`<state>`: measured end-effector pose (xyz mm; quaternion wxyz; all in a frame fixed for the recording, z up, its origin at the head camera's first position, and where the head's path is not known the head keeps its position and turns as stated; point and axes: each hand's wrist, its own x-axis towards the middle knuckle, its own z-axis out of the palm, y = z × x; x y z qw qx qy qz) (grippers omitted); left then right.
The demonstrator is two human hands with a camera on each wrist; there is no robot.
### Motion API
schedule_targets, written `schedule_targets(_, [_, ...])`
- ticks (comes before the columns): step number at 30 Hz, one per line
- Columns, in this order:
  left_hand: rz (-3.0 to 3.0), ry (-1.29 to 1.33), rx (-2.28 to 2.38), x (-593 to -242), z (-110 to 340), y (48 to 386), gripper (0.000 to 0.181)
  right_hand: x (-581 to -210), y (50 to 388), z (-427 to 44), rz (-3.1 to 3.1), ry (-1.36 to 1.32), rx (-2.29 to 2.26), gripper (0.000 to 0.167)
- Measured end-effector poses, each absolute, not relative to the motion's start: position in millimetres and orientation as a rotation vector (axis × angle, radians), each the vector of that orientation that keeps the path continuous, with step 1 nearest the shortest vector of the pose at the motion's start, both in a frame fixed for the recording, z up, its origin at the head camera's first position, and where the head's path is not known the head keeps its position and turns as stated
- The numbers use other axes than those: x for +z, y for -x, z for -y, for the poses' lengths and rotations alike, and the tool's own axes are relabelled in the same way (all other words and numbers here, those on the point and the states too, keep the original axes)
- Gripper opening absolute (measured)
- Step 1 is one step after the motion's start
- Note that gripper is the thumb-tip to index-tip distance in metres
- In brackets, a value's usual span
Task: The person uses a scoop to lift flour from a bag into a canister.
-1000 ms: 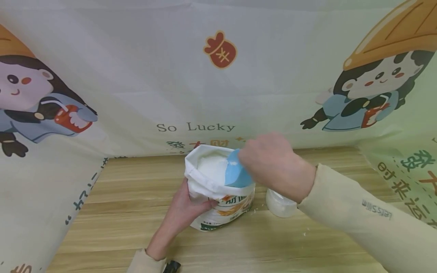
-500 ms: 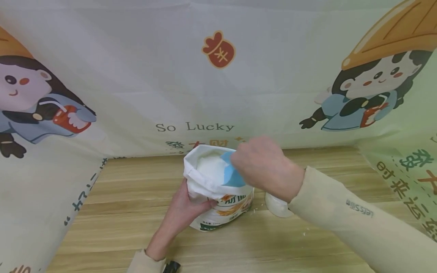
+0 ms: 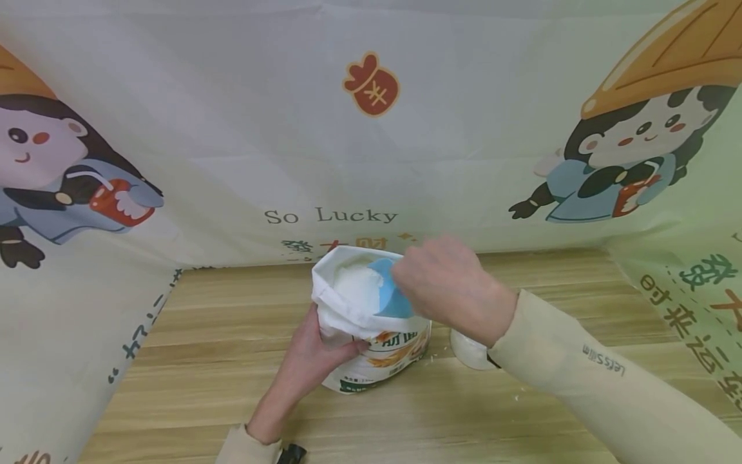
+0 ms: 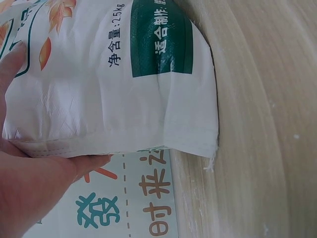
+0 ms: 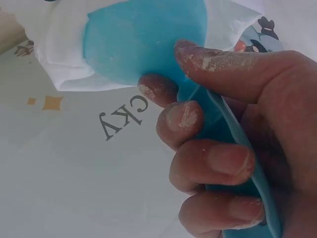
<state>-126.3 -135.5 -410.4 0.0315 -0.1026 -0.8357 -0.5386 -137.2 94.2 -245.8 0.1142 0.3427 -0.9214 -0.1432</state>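
Note:
A white flour bag (image 3: 385,361) stands on the table with its top rolled open, and white flour (image 3: 352,283) shows inside. My left hand (image 3: 317,357) grips the bag's left side, thumb across the front; in the left wrist view this hand (image 4: 42,191) lies along the bag's edge. With curled fingers my right hand (image 3: 449,287) holds a blue scoop (image 3: 397,299), whose bowl is in the bag's mouth against the flour. In the right wrist view, the scoop's handle lies in the palm, and the fingertips (image 5: 185,116) are dusted with flour. The scoop's lower part is hidden.
To the right of the bag, partly under my right forearm, sits a whitish round container (image 3: 468,353). Specks of flour lie on the wood-grain table (image 3: 464,419). A printed cloth (image 3: 261,129) hangs behind and along both sides.
My right hand and the scoop have shifted a little left into the bag's mouth, and the scoop's bowl has turned slightly. The left hand and the bag have stayed nearly in place.

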Motion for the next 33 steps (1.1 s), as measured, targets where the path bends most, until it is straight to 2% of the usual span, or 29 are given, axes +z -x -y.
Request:
schedule_targets(12, [2.585,0.318,-1.655,-411,135,127,0.091,-254,142,-98,2.783,-0.995,-0.294,0.041])
schedule_targets(24, [2.55,0.359,-1.668,-411,135,129,0.09,-265,149,-107,2.803,-1.018,-0.157,0.026])
schedule_targets(33, [2.541,0.371,-1.683,-412,136,130,0.092,-275,153,-116,2.758,-1.053,-0.061,0.023])
